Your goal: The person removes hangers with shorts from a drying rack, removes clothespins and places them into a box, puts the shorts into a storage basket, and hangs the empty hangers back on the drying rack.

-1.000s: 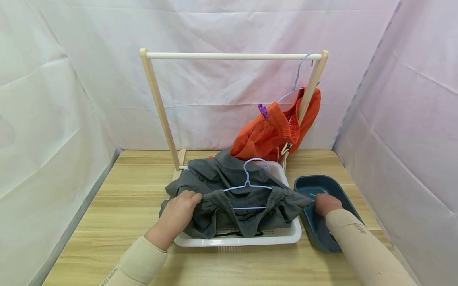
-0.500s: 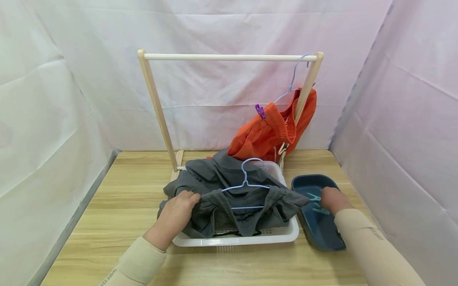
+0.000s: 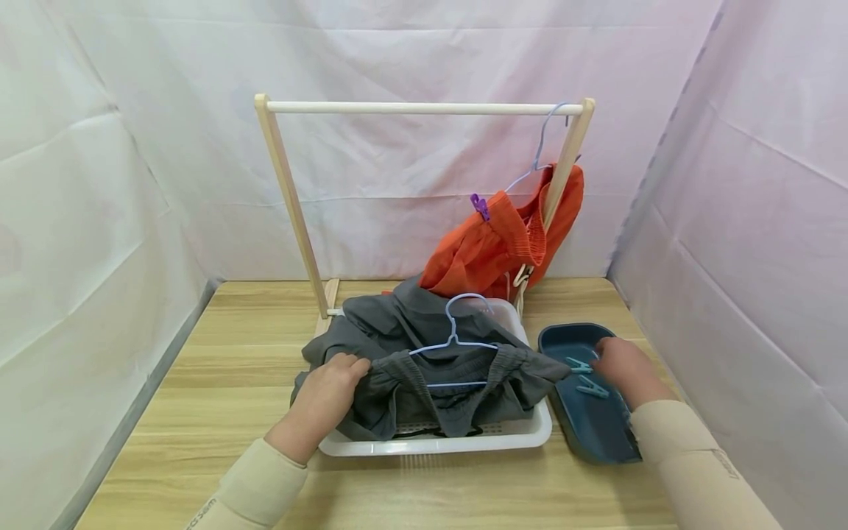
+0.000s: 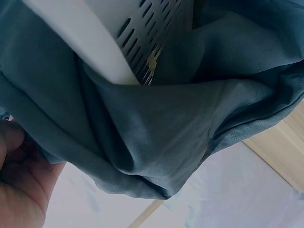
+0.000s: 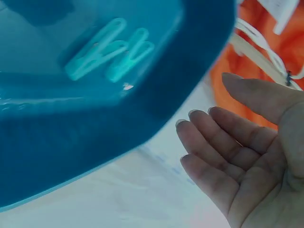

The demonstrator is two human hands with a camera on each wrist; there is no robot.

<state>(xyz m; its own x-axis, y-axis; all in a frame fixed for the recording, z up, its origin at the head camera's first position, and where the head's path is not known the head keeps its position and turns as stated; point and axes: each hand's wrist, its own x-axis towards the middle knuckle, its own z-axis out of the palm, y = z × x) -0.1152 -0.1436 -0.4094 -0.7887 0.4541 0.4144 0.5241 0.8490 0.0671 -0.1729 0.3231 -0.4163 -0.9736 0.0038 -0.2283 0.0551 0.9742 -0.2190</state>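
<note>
Head view: your left hand [image 3: 331,394] is gripping the grey garment [image 3: 424,327], which is lying over the white basket [image 3: 437,446], a blue hanger [image 3: 453,324] sitting inside its waistband; your right hand [image 3: 628,372] is hovering over the blue bin [image 3: 599,434], near teal clips [image 3: 593,389]. Left wrist: cloth is draping across the basket's edge. Right wrist: your fingers [image 5: 241,127] are extending loosely, empty.

This is a booth, with white cloth walls [image 3: 397,59] at nine, twelve and three o'clock round a wooden worktop [image 3: 232,361].
</note>
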